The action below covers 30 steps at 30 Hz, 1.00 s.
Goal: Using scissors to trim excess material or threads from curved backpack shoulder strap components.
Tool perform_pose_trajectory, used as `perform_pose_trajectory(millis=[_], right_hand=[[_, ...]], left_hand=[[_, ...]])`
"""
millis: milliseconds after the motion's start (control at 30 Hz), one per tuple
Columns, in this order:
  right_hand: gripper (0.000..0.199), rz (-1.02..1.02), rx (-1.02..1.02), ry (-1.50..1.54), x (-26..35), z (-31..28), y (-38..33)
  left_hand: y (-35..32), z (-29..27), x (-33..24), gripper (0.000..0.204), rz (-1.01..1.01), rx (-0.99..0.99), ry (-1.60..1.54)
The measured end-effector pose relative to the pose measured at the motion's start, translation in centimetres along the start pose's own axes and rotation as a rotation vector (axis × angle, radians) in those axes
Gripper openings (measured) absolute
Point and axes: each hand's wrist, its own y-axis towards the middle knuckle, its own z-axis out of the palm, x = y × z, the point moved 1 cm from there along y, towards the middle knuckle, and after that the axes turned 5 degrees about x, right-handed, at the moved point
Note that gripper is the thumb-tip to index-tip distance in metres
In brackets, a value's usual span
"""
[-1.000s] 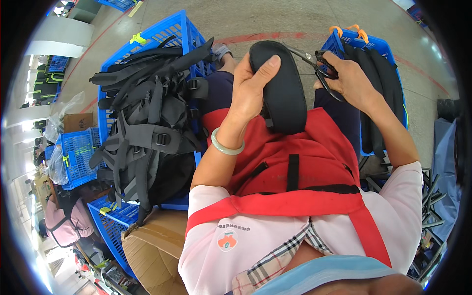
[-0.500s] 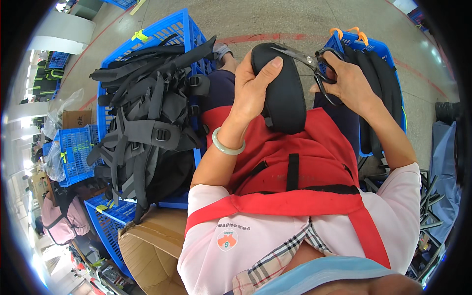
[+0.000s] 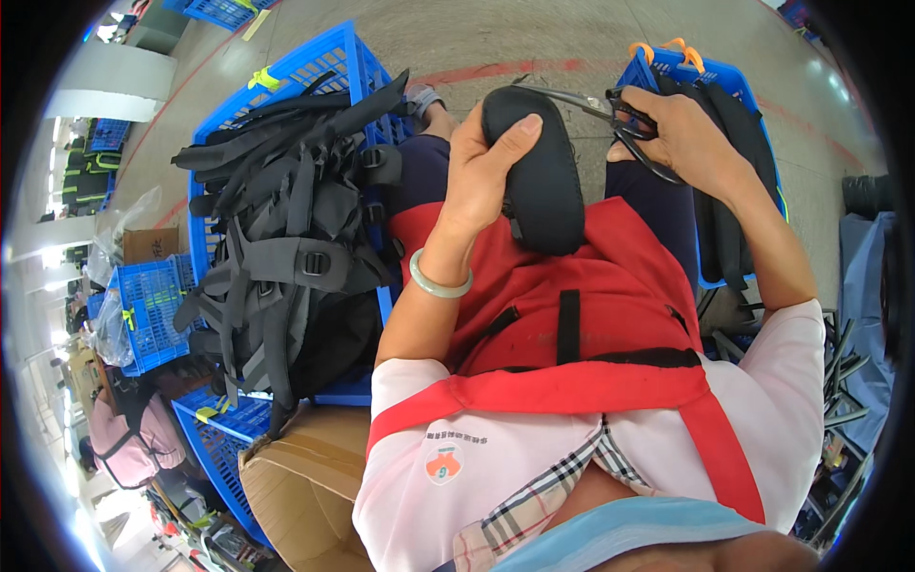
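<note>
At the left a blue crate holds a heap of black straps, some of them hanging past the crate's right edge. Next comes the left hand, its grip clamped on the black pad, thumb pressed on the broad face and the other fingers mostly hidden behind the left edge. The pad is held up in front of the person, its near end overlapping the far edge of the red apron. Just right of its far end lie the blades of the scissors, tips pointing left (whether they touch the rim or are parted is too fine to tell). The right hand has its grip closed around the scissors' handles, beside the near-left edge of the right-hand crate, where long black padded pieces lie. For good work at that rim, I would pin the pad so it cannot twist, keep the blades flat along the edge and clear of the seam, use only the tips, and keep the left thumb out of their line. The pad's long axis runs away from the body, its far end leaning slightly left, its rounded near end toward the apron, broad face up.
</note>
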Motion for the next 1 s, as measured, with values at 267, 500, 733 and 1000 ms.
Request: perform_pose_trajectory(millis=[267, 500, 733, 1000], right_hand=[[0.050, 0.031, 0.056, 0.416, -0.5, 4.7, -0.7], [0.054, 0.076, 0.082, 0.478, 0.5, 8.3, -1.8], [0.064, 0.042, 0.064, 0.457, 0.8, 9.0, -0.9], [0.071, -0.033, 0.043, 0.480, 1.1, 9.4, -1.1]], left_hand=[[-0.3, -1.4, -0.2, 0.015, 0.033, -0.042, -0.139], [-0.2, -2.4, 0.6, 0.018, 0.121, -0.080, -0.118], [-0.6, -1.9, 0.5, 0.019, 0.152, -0.095, -0.090], [-0.7, -2.4, 0.4, 0.021, 0.142, -0.130, -0.078]])
